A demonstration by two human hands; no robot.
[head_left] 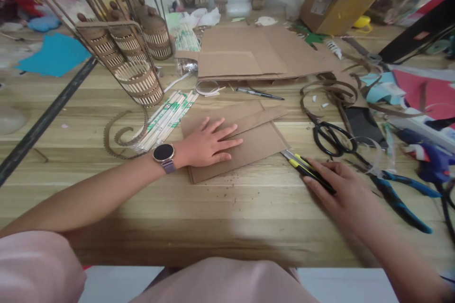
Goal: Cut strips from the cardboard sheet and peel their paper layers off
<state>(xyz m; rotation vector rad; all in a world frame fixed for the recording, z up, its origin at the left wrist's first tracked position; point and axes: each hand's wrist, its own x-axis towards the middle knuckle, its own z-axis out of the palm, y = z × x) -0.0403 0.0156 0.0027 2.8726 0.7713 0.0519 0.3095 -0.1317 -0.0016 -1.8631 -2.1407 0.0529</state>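
My left hand, with a watch at the wrist, lies flat with fingers spread on a piece of brown cardboard. A narrow cardboard strip lies across that piece, just beyond my fingertips. My right hand is closed round a yellow and black utility knife. Its blade is out, and the tip is by the right corner of the cardboard. Small brown crumbs are scattered on the table below the cardboard.
Black scissors and blue-handled pliers lie at the right, near a glue gun. Wrapped sticks and a lantern-like stick-and-cardboard structure are at the left. Behind are a pen and stacked cardboard.
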